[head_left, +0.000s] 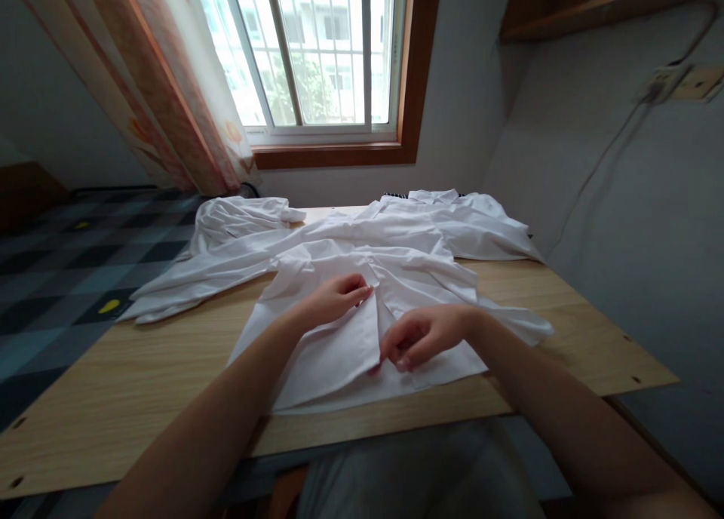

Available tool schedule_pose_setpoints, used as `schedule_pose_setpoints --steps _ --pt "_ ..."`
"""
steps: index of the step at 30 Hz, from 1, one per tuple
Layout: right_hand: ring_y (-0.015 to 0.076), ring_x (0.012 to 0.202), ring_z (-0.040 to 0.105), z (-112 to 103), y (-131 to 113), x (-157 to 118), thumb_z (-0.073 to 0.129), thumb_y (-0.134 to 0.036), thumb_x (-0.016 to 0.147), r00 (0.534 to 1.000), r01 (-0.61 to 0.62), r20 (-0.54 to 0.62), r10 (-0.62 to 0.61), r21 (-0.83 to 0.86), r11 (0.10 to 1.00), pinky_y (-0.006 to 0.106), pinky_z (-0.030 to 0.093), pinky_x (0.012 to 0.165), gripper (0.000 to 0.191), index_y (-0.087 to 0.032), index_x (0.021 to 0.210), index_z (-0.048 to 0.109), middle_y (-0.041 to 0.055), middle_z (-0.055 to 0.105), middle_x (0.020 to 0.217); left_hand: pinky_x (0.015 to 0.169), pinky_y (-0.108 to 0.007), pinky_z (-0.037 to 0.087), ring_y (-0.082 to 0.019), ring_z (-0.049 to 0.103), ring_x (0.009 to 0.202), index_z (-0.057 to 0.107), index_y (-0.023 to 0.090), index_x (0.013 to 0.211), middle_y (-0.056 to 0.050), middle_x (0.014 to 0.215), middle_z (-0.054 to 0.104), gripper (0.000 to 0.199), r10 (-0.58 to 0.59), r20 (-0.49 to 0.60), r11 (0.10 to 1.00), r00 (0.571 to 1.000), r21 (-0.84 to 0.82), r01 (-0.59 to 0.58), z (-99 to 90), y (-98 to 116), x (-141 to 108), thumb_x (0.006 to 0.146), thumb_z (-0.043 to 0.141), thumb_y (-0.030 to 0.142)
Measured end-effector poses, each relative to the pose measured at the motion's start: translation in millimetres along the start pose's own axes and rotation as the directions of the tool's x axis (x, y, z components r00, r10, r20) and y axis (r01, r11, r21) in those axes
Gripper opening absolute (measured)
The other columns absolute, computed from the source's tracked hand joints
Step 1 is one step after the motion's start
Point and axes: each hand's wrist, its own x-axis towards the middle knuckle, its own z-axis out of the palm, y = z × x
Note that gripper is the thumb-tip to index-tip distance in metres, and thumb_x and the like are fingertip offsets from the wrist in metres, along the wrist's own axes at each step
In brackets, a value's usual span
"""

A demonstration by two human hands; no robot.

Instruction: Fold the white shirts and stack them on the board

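A white shirt point(333, 353) lies spread on a wooden board, its lower edge toward me and its front flap partly lifted. My left hand point(341, 296) pinches the flap's edge near the middle of the shirt. Lower and to the right, my right hand point(418, 338) has curled fingers at the same edge, close to the flap's bottom corner. The fingertips of my right hand are partly hidden behind the cloth. Long white sleeves point(209, 270) stretch out to the left, beyond the shirt's body.
The wooden board point(566, 315) has holes near its corners. More white clothing point(243, 221) is heaped at the far left. A checked bed cover point(73, 255) lies left of the board. Behind are a window point(317, 59), a curtain point(152, 74) and a wall socket point(667, 84) with a cable.
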Motion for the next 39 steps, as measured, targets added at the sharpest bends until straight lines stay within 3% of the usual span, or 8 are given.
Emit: schedule_pose_setpoints --steps 2,4,7,10,14,24,32,39 --pt "0.0099 0.06 0.054 -2.1 -5.8 -7.8 0.071 -0.043 0.084 0.974 -0.097 0.212 0.081 0.07 0.993 0.021 0.04 0.055 0.037 -0.012 0.104 0.073 0.0012 0.066 0.075 0.06 -0.027 0.034 -0.013 0.043 0.065 0.051 0.019 0.071 0.003 0.068 0.05 0.036 0.022 0.064 0.997 0.998 0.071 -0.027 3.1 -0.8 -1.1 0.087 0.049 0.051" --pt "0.0099 0.055 0.053 -4.9 -5.2 -11.5 0.069 -0.05 0.085 0.964 -0.186 0.204 0.172 0.052 0.981 0.021 0.039 0.052 0.042 -0.011 0.101 0.075 0.0019 0.066 0.07 0.058 -0.027 0.032 -0.013 0.043 0.062 0.053 0.019 0.072 0.003 0.067 0.052 0.034 0.028 0.114 0.982 0.993 0.182 -0.048 8.1 -1.1 -2.9 0.087 0.05 0.05" --pt "0.0093 0.049 0.046 -8.4 7.7 -6.4 0.059 -0.048 0.092 0.932 -0.308 -0.236 0.276 -0.111 0.945 0.021 0.034 0.05 0.037 -0.015 0.079 0.07 -0.0035 0.054 0.054 0.057 -0.028 0.029 -0.013 0.045 0.061 0.058 0.02 0.074 0.001 0.068 0.059 0.03 0.033 0.109 0.937 0.994 0.343 -0.069 16.8 0.0 -6.2 0.088 0.052 0.045" --pt "0.0109 0.056 0.046 -7.6 23.6 5.8 0.06 -0.039 0.092 0.737 -0.465 -0.659 0.151 -0.333 0.82 0.024 0.03 0.054 0.031 -0.017 0.07 0.061 -0.0023 0.055 0.059 0.058 -0.028 0.029 -0.015 0.048 0.062 0.062 0.02 0.076 -0.001 0.071 0.063 0.028 0.049 0.083 0.905 0.995 0.418 -0.08 21.9 1.5 -8.0 0.088 0.051 0.043" --pt "0.0137 0.066 0.049 1.5 30.5 15.8 0.066 -0.04 0.086 0.621 -0.561 -0.784 0.03 -0.417 0.715 0.025 0.029 0.059 0.025 -0.019 0.075 0.059 0.001 0.062 0.074 0.06 -0.028 0.031 -0.016 0.053 0.066 0.066 0.021 0.079 -0.003 0.076 0.068 0.027 0.033 0.1 0.899 0.994 0.431 -0.073 21.3 2.9 -8.1 0.089 0.049 0.039" --pt "0.014 0.065 0.048 3.9 24.2 12.6 0.055 -0.016 0.082 0.646 -0.561 -0.762 0.035 -0.444 0.698 0.026 0.029 0.059 0.012 -0.019 0.071 0.058 0.0018 0.061 0.072 0.059 -0.028 0.031 -0.015 0.052 0.065 0.068 0.019 0.079 -0.003 0.074 0.067 0.027 0.004 0.086 0.921 0.996 0.387 -0.037 20.5 5.8 -7.0 0.088 0.05 0.037" --pt "0.0113 0.058 0.05 -2.3 16.4 6.7 0.057 -0.027 0.089 0.76 -0.183 -0.65 0.006 -0.204 0.962 0.023 0.037 0.058 0.012 -0.019 0.08 0.056 -0.0053 0.054 0.062 0.059 -0.027 0.03 -0.015 0.051 0.063 0.064 0.019 0.073 0.0 0.069 0.064 0.027 -0.028 0.079 0.94 0.996 0.341 -0.001 21.1 5.4 -5.7 0.087 0.051 0.038" --pt "0.0112 0.058 0.052 -0.8 30.9 16.8 0.06 -0.024 0.087 0.753 -0.302 -0.646 0.125 -0.17 0.938 0.023 0.038 0.057 0.009 -0.018 0.08 0.06 -0.0038 0.059 0.064 0.061 -0.026 0.036 -0.015 0.051 0.066 0.064 0.018 0.074 0.0 0.07 0.062 0.03 -0.04 0.152 0.99 0.988 0.141 0.018 15.8 -0.1 -1.5 0.082 0.053 0.045"
